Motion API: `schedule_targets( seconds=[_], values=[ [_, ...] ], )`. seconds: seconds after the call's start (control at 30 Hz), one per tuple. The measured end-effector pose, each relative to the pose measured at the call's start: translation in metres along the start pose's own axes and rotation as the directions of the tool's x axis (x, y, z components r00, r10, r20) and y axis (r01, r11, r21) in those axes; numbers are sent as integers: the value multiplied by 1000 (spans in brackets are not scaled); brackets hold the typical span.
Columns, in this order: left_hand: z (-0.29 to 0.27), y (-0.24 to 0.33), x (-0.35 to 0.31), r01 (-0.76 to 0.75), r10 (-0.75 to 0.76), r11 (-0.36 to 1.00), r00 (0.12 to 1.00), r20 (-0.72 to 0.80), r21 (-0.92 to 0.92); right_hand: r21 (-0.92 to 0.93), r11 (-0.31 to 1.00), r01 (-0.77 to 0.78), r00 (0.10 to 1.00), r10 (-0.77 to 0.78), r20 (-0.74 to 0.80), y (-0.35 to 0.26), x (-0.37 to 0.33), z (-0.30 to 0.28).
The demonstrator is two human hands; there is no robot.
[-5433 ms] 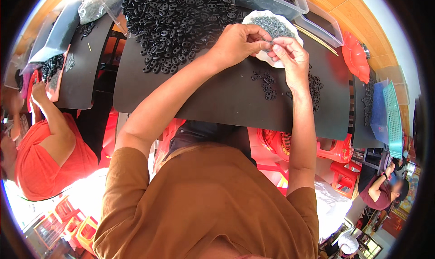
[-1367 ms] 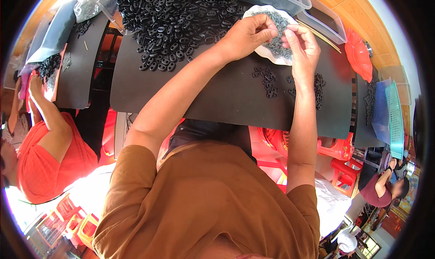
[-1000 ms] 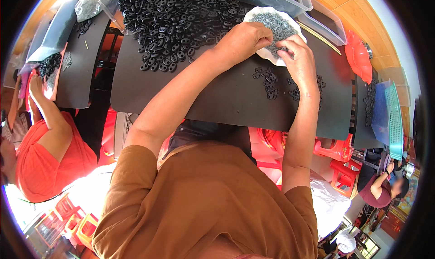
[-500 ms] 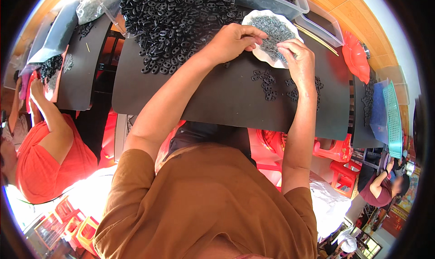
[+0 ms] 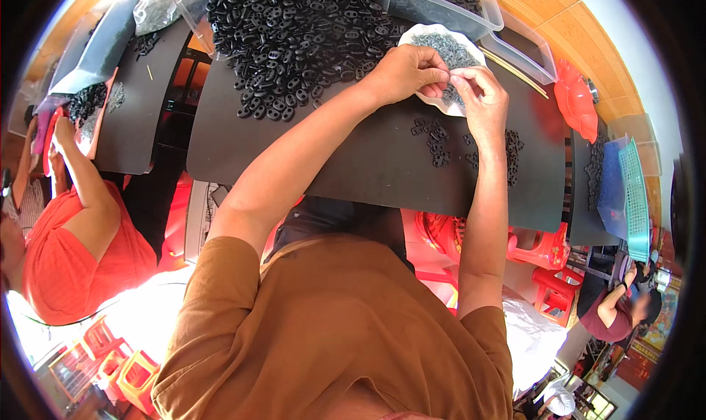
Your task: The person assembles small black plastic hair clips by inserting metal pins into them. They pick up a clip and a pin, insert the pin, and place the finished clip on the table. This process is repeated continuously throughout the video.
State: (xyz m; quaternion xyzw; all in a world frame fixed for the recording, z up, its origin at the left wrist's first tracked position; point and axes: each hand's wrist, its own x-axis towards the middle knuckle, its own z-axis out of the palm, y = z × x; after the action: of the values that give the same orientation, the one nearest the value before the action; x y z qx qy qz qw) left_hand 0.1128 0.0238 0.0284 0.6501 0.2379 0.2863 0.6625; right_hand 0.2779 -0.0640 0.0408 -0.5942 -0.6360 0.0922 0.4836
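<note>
My left hand [image 5: 413, 73] and my right hand [image 5: 482, 102] meet at the fingertips over the near rim of a scalloped white bowl [image 5: 448, 109]. The bowl holds a heap of small silvery-grey metal pieces [image 5: 450, 51]. Thumb and forefinger of each hand are pinched together; whatever sits between them is too small to make out. Beyond my left forearm spreads a large pile of black oval pieces with two holes [image 5: 294, 37]. Nearer me, two small groups of black pieces [image 5: 435, 140] lie on the dark table [image 5: 353, 162], one partly behind my right wrist.
Behind the bowl stands a clear plastic bin [image 5: 441, 12] of black pieces. Thin yellow sticks [image 5: 518, 70] and a red scalloped dish [image 5: 575, 100] are to the right, with a turquoise basket [image 5: 634, 199] farther out. A person in red [image 5: 88, 251] works at the left table.
My left hand has moved right and my fingertips, apart before, now touch those of my right hand. The whole view has shifted slightly.
</note>
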Motion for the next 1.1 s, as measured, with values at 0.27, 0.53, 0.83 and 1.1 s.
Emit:
schedule_targets(
  seconds=[0.27, 0.53, 0.83, 1.1],
  values=[
    [3, 2, -6, -154, 162, 957, 987, -11, 246, 531, 791, -303, 952, 275, 134, 16, -1, -2],
    [0, -3, -6, -237, 272, 868, 962, -18, 437, 446, 876, -184, 980, 200, 11, 5, 2, -1],
    [-21, 2, -20, -65, 74, 977, 997, 34, -205, 399, 917, -9, 1000, -1, 25, -5, 6, 12],
    [-31, 5, -27, -36, 25, 978, 998, -55, -204, 419, 908, 1, 991, -58, 122, -18, 24, 25]
  ],
)
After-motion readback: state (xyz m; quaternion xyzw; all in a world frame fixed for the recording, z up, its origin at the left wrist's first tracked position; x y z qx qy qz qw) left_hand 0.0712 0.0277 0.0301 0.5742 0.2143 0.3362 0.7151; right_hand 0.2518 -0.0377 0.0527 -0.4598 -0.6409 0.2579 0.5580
